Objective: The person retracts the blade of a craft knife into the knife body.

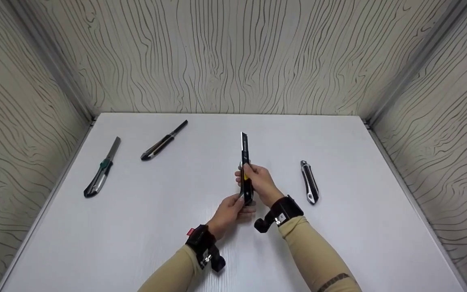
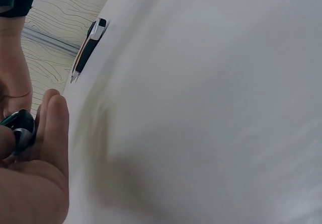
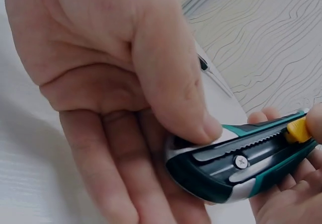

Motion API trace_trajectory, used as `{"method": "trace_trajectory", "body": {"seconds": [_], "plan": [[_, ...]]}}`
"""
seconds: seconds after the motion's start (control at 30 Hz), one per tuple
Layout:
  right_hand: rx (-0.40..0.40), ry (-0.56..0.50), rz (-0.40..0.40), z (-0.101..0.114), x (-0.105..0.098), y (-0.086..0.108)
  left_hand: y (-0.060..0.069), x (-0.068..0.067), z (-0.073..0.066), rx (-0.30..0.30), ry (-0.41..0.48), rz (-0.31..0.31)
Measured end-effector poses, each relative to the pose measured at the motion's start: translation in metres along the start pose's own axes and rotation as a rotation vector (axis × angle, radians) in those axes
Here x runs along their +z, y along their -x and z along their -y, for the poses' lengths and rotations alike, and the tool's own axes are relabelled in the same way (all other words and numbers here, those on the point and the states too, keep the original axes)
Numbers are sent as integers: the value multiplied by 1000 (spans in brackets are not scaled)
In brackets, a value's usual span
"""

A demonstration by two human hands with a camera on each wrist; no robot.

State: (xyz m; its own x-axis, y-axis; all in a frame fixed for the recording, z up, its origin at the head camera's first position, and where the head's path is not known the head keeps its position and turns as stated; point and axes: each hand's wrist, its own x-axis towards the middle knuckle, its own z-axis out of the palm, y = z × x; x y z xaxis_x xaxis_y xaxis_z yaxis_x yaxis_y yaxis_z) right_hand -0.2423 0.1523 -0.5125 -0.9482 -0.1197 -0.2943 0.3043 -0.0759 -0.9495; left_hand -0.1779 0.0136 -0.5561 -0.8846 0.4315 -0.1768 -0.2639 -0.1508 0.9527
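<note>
A black and green utility knife [image 1: 246, 186] is held upright over the middle of the white table, its blade [image 1: 244, 142] out and aimed at the back wall. My right hand [image 1: 261, 180] grips the handle, with the thumb on the yellow slider [image 3: 299, 130]. At the butt end, my left hand [image 1: 228, 211] pinches the knife between thumb and fingers; in the right wrist view that thumb [image 3: 173, 93] lies on the handle's end. Only the dark butt [image 2: 22, 126] shows in the left wrist view, between the left fingers [image 2: 54, 128].
On the white table [image 1: 156, 227] lie a green and black utility knife [image 1: 100, 172] with its blade out, a dark brown one [image 1: 158, 147] behind it, and a silver and black one [image 1: 309, 182] at the right. Wood-patterned walls [image 1: 225, 56] stand behind and at both sides.
</note>
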Motion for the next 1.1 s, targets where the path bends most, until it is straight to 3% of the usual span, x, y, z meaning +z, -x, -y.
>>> {"method": "trace_trajectory", "body": {"seconds": [0.37, 1.1], "plan": [[29, -24, -84, 0, 1, 0, 0, 6, -1, 23, -2, -16], [31, -56, -16, -2, -3, 2, -2, 7, 3, 15, -13, -27]]}}
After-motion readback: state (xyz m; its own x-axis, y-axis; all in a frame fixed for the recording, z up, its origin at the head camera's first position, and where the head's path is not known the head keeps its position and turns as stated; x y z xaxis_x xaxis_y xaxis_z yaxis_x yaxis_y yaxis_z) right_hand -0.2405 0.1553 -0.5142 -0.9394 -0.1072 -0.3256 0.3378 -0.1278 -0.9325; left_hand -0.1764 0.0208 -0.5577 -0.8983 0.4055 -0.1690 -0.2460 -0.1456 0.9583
